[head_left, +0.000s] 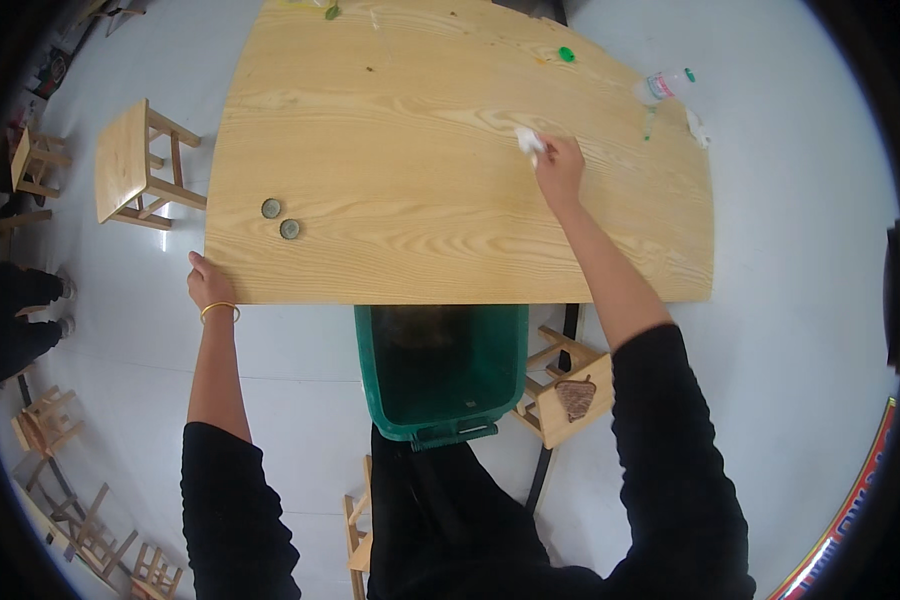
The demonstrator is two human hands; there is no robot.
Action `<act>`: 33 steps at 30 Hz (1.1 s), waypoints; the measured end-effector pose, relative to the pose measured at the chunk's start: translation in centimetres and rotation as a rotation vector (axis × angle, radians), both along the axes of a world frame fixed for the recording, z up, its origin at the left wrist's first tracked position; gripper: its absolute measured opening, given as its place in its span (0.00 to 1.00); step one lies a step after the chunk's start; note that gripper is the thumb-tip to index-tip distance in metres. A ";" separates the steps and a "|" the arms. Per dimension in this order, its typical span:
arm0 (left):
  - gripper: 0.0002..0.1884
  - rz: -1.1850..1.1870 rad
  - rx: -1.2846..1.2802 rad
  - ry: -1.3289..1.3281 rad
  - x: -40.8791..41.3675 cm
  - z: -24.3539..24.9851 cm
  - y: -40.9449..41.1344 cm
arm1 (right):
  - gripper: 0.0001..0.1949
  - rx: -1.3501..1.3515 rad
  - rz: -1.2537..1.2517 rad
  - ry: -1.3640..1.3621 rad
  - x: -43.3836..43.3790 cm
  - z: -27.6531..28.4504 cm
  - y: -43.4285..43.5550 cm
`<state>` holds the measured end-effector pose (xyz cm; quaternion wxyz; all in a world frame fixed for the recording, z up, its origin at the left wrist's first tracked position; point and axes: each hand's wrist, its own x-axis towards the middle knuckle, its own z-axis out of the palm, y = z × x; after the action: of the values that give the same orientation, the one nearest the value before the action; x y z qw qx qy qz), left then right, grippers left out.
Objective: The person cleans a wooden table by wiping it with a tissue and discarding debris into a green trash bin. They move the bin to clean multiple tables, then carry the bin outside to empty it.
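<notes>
My right hand [561, 166] is closed on a crumpled white tissue [529, 141] over the right half of the wooden table [420, 247]. At the table's near left corner, my left hand [210, 281] grips the edge, a gold-coloured bangle on its wrist. Two metal bottle caps [271, 208] [289, 229] lie near the left edge. A plastic bottle [664, 85] with a green cap lies at the far right, with another white tissue [697, 129] near it on the edge. A green plastic cap [566, 54] and small crumbs lie farther back.
An open green bin [450, 367] stands against the near edge, in front of my legs. Wooden stools stand left [124, 161] and right [570, 405] of the table, the right one bearing a brown patch. At the far left is a person's dark-trousered leg [22, 322].
</notes>
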<state>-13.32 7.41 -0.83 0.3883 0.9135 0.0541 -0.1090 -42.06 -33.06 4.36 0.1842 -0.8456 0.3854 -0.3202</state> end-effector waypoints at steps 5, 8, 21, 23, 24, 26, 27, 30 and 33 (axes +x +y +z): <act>0.34 0.028 0.067 -0.027 0.5 -0.2 1.5 | 0.09 -0.041 -0.007 0.121 8.4 -2.6 1.6; 0.33 0.040 0.067 -0.004 0.0 0.9 0.6 | 0.10 0.073 0.157 0.107 9.6 -2.7 4.1; 0.34 -0.036 0.003 0.221 0.9 -0.8 1.5 | 0.15 0.215 0.720 0.554 3.7 2.2 22.0; 0.34 0.031 -0.510 0.337 0.8 -3.7 4.1 | 0.15 0.308 0.680 0.531 0.2 3.6 24.1; 0.35 0.140 -0.573 0.583 -2.0 0.1 3.5 | 0.15 0.365 0.628 0.451 -2.0 4.1 24.3; 0.36 0.246 -0.534 0.767 -6.0 -4.4 8.6 | 0.15 0.349 0.379 0.261 -2.2 5.1 24.9; 0.36 0.163 -0.500 0.866 -9.2 -8.7 11.0 | 0.16 0.254 0.274 0.210 -1.9 4.3 24.2; 0.37 -0.107 -0.267 1.303 -16.4 -10.0 10.9 | 0.14 0.178 0.030 0.061 3.0 2.1 22.3; 0.39 -0.208 -0.389 1.267 -20.7 -12.8 8.3 | 0.13 0.011 -0.023 0.103 5.7 -0.4 21.4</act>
<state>-34.05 15.66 -13.66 0.4265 0.5868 0.1627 -0.6688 -36.34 -11.61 4.00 0.1651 -0.8554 0.4059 -0.2762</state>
